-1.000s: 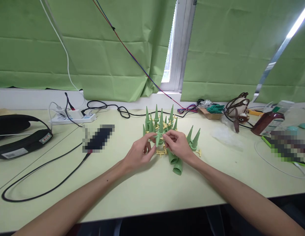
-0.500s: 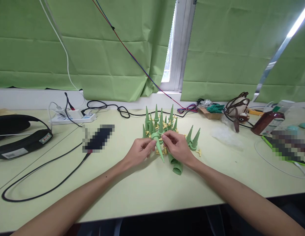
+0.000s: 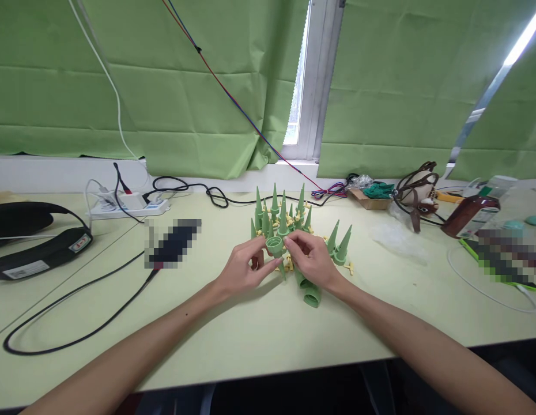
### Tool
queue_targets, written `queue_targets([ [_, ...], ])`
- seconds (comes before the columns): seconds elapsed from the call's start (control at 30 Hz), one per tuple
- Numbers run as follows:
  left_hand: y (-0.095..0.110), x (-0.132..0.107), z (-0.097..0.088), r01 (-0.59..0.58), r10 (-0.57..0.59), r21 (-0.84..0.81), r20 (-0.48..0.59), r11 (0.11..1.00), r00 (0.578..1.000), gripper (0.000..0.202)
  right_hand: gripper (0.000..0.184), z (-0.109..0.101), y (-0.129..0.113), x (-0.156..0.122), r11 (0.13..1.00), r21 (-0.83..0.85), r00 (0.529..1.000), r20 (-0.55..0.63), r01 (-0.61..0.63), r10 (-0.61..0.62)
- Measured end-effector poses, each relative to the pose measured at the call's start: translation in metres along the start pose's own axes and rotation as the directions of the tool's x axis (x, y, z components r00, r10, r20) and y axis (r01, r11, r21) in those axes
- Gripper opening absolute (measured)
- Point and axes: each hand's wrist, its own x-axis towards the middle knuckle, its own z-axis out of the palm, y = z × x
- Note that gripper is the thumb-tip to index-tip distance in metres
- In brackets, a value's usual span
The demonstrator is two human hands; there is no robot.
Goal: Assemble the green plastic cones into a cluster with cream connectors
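Both hands meet over the middle of the pale green table [image 3: 259, 334]. My left hand [image 3: 244, 270] and my right hand [image 3: 312, 258] pinch one green cone spike [image 3: 276, 249] between them, its round open end facing me and its tip pointing down. Behind it stands a cluster of upright green cones [image 3: 279, 216] with small yellow connectors among them. Two more upright cones [image 3: 340, 242] stand just right of my right hand. Green cones lying on their sides [image 3: 309, 288] rest under my right wrist. Loose yellow connectors [image 3: 289, 265] lie between my hands.
A black cable [image 3: 78, 323] loops across the left of the table from a blurred dark device [image 3: 173, 242]. A white power strip [image 3: 129, 204] and a black headset [image 3: 38, 242] sit at far left. A brown bottle [image 3: 469, 216], a bag and clutter lie at right.
The held cone has been turned: half a second ago its tip slanted down to the right, now its open end faces me. Both hands stayed in place.
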Motion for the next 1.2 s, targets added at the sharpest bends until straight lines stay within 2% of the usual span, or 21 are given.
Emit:
queue_targets([
  [0.17, 0.0014, -0.0014, -0.0002, -0.123, 0.123, 0.014, -0.028, 0.992, 0.992, 0.009, 0.031, -0.0001, -0.0014, -0.0014, 1.0, -0.013, 1.0, 0.013, 0.01, -0.01],
  [0.3, -0.0001, -0.0024, 0.0004, -0.214, 0.216, 0.047, -0.053, 0.976, 0.975, 0.023, 0.032, 0.0, -0.0026, -0.0022, 1.0, -0.005, 1.0, 0.014, 0.024, -0.024],
  [0.4, -0.0005, -0.0022, 0.0001, -0.272, 0.279, 0.101, -0.066, 0.957, 0.958, 0.025, 0.031, 0.0007, -0.0019, -0.0025, 1.0, 0.008, 1.0, 0.013, 0.028, -0.028],
  [0.57, -0.0001, -0.0011, -0.0004, -0.282, 0.296, 0.161, -0.071, 0.946, 0.952, 0.031, 0.031, 0.0022, -0.001, -0.003, 1.0, -0.008, 1.0, 0.003, 0.018, -0.018],
  [0.7, -0.0003, -0.0019, 0.0006, -0.194, 0.204, 0.105, -0.091, 0.975, 0.975, 0.032, 0.029, 0.0028, -0.003, -0.002, 0.999, -0.014, 0.999, -0.025, 0.039, -0.04],
  [0.83, 0.0025, -0.0025, 0.0016, -0.017, 0.016, -0.011, -0.071, 1.0, 0.997, 0.024, 0.027, 0.0025, -0.0032, -0.0012, 0.999, 0.002, 0.997, -0.057, 0.043, -0.043],
  [0.97, 0.006, -0.0002, 0.0012, 0.171, -0.179, -0.122, -0.061, 0.978, 0.982, 0.007, 0.027, 0.0026, -0.0006, -0.0019, 1.0, 0.022, 0.997, -0.073, 0.021, -0.019],
  [1.1, 0.0078, 0.0026, -0.0009, 0.284, -0.282, -0.198, 0.04, 0.938, 0.959, 0.039, 0.027, 0.003, 0.0019, -0.0018, 0.999, 0.033, 0.997, -0.071, 0.015, -0.012],
  [1.2, 0.0078, 0.0027, -0.0018, 0.358, -0.33, -0.258, 0.146, 0.897, 0.933, 0.051, 0.026, 0.0032, 0.0027, -0.0016, 0.999, 0.02, 0.997, -0.066, 0.028, -0.027],
])
